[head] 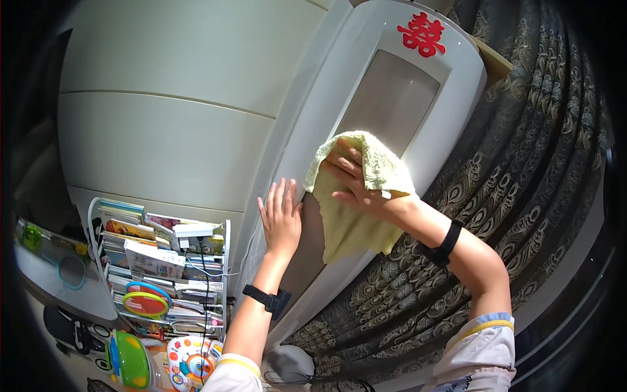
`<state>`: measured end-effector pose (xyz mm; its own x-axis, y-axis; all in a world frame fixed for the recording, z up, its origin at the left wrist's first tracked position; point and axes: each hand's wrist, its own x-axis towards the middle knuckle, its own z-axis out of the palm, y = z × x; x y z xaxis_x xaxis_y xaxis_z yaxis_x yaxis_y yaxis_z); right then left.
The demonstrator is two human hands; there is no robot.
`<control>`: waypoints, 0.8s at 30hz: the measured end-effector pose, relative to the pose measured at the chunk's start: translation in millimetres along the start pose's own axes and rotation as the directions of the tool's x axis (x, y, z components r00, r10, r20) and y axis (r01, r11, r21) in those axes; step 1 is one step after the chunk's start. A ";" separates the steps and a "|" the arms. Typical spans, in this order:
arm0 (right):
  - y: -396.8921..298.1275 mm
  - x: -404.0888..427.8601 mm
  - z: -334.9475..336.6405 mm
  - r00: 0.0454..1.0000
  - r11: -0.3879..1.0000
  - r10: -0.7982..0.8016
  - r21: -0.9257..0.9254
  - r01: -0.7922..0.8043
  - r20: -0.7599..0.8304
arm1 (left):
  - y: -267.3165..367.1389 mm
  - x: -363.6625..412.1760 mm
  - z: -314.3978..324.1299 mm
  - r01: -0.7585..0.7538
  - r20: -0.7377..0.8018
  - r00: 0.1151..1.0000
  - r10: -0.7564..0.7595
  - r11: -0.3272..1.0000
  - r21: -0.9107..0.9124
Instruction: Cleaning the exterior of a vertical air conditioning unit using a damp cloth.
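Note:
A pale yellow-green terry cloth (360, 215) lies against the front of a tall white floor-standing air conditioner (313, 127). My right hand (353, 176) presses it there, and one fold of the cloth laps over the fingers. Behind the cloth, part of the unit's grey-brown front panel (392, 93) is hidden. To the left, my left hand (281, 215) rests flat along the unit's white side, holding nothing, fingers a little apart. A red double-happiness paper cutout (422, 35) is stuck near the unit's top. Both wrists wear black straps.
Dark patterned curtains (470, 196) hang close along the right. At lower left stands a white rack (227, 274) full of books, with a power strip (193, 230) and trailing cables. Toys, including a green and yellow one (132, 360), are on the floor below it.

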<state>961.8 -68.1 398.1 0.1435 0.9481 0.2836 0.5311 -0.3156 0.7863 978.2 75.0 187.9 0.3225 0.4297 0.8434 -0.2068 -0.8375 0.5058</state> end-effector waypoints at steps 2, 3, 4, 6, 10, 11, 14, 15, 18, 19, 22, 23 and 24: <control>21.0 5.0 -0.7 0.996 0.994 -0.091 -0.058 0.091 -0.006 | 0.8 0.9 -0.4 -0.001 -0.001 1.000 0.001 1.000 0.000; 32.0 10.3 -11.7 0.997 0.989 -0.080 -0.123 0.076 -0.025 | 2.6 0.5 0.6 0.003 0.009 1.000 -0.003 1.000 -0.002; 41.0 20.8 -29.3 1.000 0.991 -0.009 -0.135 0.011 0.018 | -0.4 -0.8 -0.1 0.003 0.009 1.000 -0.003 1.000 0.005; 70.2 35.5 -58.5 0.992 0.967 0.130 -0.220 -0.125 0.006 | 0.9 -1.3 -2.2 0.007 0.000 1.000 -0.007 1.000 0.017; 123.7 48.3 -57.6 0.940 0.942 0.089 -0.280 -0.187 -0.328 | 5.3 1.8 -2.8 -0.009 -0.007 1.000 0.009 1.000 -0.011; 125.0 50.3 -47.7 0.921 0.945 0.058 -0.276 -0.175 -0.386 | 6.0 1.4 -2.9 -0.006 -0.008 1.000 0.006 1.000 -0.020; 76.6 37.3 -34.1 0.975 0.945 0.149 -0.268 -0.189 -0.164 | 0.8 0.4 -0.3 0.001 -0.012 1.000 -0.001 1.000 -0.016; 65.4 23.2 -27.9 0.983 0.966 0.070 -0.235 -0.109 -0.167 | 3.0 0.7 0.0 -0.005 -0.012 1.000 0.004 1.000 -0.020; 7.4 1.2 -2.7 0.999 0.992 0.049 -0.119 -0.051 -0.016 | 3.0 0.8 -2.2 0.014 0.009 1.000 -0.014 1.000 -0.015; -0.4 -3.9 6.5 0.999 0.993 0.002 -0.120 -0.006 -0.036 | 3.1 1.1 -3.1 0.009 0.014 1.000 -0.009 1.000 -0.010; 0.2 -11.7 8.6 0.997 0.999 -0.041 -0.023 0.040 -0.072 | 3.9 1.9 -4.4 0.009 0.014 1.000 -0.008 1.000 -0.026; 7.0 -10.1 6.9 0.997 0.999 -0.037 -0.018 0.036 -0.075 | 3.0 1.5 -4.5 0.007 0.012 1.000 -0.006 1.000 -0.017; 22.6 -5.1 4.8 0.992 0.999 -0.044 -0.029 0.041 -0.117 | 2.1 0.4 -3.4 0.005 0.012 1.000 -0.004 1.000 -0.008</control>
<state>977.0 -79.9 411.8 0.0211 0.9502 0.3110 0.5117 -0.2775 0.8131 974.8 74.5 189.9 0.3348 0.4292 0.8389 -0.2127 -0.8328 0.5110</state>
